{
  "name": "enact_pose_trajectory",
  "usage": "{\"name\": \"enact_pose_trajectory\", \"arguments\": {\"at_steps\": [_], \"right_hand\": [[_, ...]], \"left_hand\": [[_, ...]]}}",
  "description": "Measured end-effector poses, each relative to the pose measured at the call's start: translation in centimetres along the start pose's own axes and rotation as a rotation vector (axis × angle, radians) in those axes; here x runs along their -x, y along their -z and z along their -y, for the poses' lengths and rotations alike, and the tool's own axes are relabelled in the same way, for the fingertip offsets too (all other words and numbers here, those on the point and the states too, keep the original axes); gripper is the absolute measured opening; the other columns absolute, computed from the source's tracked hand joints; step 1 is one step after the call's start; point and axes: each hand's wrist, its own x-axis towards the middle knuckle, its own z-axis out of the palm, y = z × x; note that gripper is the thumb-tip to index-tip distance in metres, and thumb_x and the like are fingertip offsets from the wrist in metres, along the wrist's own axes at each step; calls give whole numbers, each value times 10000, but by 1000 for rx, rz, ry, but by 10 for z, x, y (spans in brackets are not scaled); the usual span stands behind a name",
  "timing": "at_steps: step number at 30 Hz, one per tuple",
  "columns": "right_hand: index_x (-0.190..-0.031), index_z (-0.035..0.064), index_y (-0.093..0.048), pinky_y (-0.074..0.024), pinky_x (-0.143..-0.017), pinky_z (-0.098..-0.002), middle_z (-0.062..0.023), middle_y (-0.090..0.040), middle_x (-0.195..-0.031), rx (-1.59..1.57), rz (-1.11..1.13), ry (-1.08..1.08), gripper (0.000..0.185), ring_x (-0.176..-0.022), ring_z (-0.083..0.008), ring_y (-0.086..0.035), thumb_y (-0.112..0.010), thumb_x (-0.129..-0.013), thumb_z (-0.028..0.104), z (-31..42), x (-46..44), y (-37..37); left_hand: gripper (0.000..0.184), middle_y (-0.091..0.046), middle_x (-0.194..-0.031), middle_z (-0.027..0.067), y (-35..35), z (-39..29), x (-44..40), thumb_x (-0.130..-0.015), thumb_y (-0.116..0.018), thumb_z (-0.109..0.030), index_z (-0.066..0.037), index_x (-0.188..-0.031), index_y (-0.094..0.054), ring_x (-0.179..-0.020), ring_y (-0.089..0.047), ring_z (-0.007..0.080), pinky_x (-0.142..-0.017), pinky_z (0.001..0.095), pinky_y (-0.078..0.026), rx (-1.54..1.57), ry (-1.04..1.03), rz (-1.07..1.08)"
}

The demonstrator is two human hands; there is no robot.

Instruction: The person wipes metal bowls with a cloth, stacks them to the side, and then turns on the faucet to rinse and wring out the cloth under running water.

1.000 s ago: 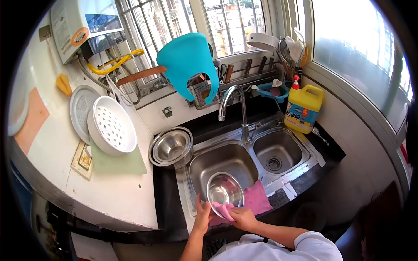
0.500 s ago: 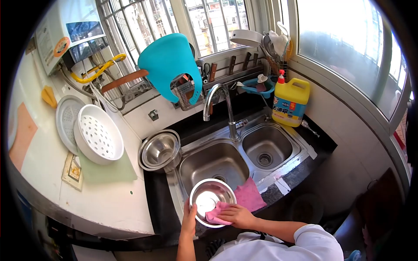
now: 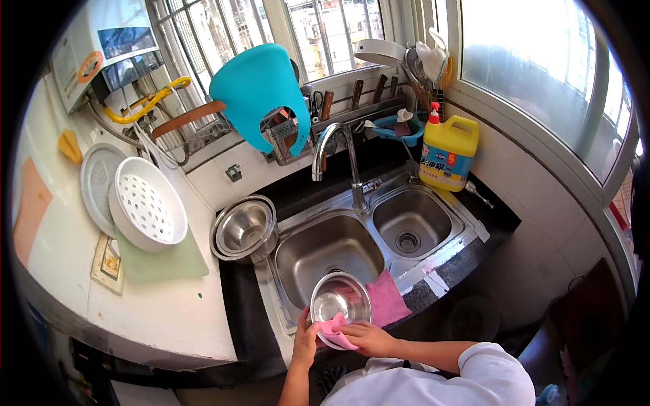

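A stainless steel bowl (image 3: pixel 344 292) is tilted over the near edge of the large sink basin (image 3: pixel 323 245), its inside facing up. My left hand (image 3: pixel 305 340) is closed around its near-left rim. With my right hand (image 3: pixel 367 337) I press a pink cloth (image 3: pixel 336 330) against the near rim and inner wall, fingers bent over the cloth. A second pink cloth (image 3: pixel 388 301) lies flat over the sink's front edge, just right of the bowl.
Nested metal bowls (image 3: pixel 245 229) stand left of the sink. The faucet (image 3: pixel 356 169) arches over the large basin, beside a smaller basin (image 3: pixel 414 223). A yellow detergent jug (image 3: pixel 449 152) stands at the back right corner. A white colander (image 3: pixel 150 206) leans at the left.
The bowl has shifted slightly right and tilted differently. The cloth and my right hand have come to its near rim, closer to my left hand. The whole view has shifted a little.
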Motion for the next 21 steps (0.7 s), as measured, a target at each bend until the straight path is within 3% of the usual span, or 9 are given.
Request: {"name": "enact_pose_trajectory", "arguments": {"at_steps": [3,6,7,8,11,12,16,18,21], "right_hand": [[-1246,114,-459,-363,-980,-403,-68,-442,-1324,118,44,46,573,-1170,-236,-471,-607,-693,81,0,3,12],[-1221,145,-494,-363,-982,-390,-55,-511,-1259,175,-2,87,549,-1150,-216,-490,-589,-685,75,-7,4,22],[-1197,125,-511,-386,-941,-386,-54,-554,-1196,153,-42,90,535,-1066,-229,-538,-608,-672,78,-6,1,26],[-1197,125,-511,-386,-941,-386,-54,-554,-1196,155,-43,86,535,-1066,-229,-538,-608,-672,78,-4,1,22],[-1197,70,-473,-438,-791,-413,-114,-559,-1126,-67,-90,-203,565,-890,-319,-563,-630,-654,62,8,-11,13],[-1197,70,-473,-438,-791,-413,-114,-559,-1126,-65,-88,-205,565,-890,-319,-563,-630,-654,62,12,-18,8],[-1220,43,-433,-445,-771,-438,-175,-541,-1106,-300,-163,-187,572,-897,-368,-542,-595,-672,32,22,-28,0],[-1232,58,-435,-450,-817,-413,-151,-539,-1143,-194,29,-156,560,-963,-337,-547,-583,-692,43,21,-22,9],[-1226,102,-483,-435,-894,-382,-91,-558,-1172,55,6,88,546,-1055,-257,-547,-592,-692,75,-9,-8,10]], "left_hand": [[521,-454,-1266,144,17,7,-12,-865,-450,-195,46,-1316,-345,-1158,-438,197,-994,287,-310,-237,-245,25],[544,-445,-1276,137,24,-4,-19,-885,-464,-288,36,-1310,-360,-1176,-422,204,-998,298,-305,-158,-141,42],[651,-435,-1277,152,20,-8,-21,-896,-510,-323,16,-1372,-222,-1190,-405,215,-998,311,-308,-56,-88,72],[651,-435,-1277,152,14,-11,-18,-896,-510,-323,16,-1372,-222,-1190,-405,215,-998,311,-308,-56,-86,75],[901,-390,-1279,162,0,5,-21,-870,-601,-286,-75,-1399,97,-1182,-387,232,-991,332,-319,-104,-95,180],[848,-372,-1280,145,-3,28,-26,-873,-597,-271,-63,-1408,26,-1174,-383,226,-991,334,-315,-158,-229,150],[608,-412,-1256,109,-11,23,-25,-907,-528,-288,-34,-1370,-225,-1172,-384,200,-969,312,-332,-141,-269,-17],[479,-434,-1261,103,-4,9,-21,-934,-458,-296,-13,-1310,-364,-1170,-388,180,-981,302,-313,-134,-274,-52],[517,-435,-1267,112,31,-6,-22,-923,-477,-333,-21,-1317,-358,-1161,-416,190,-972,302,-327,-49,-82,8]]}}
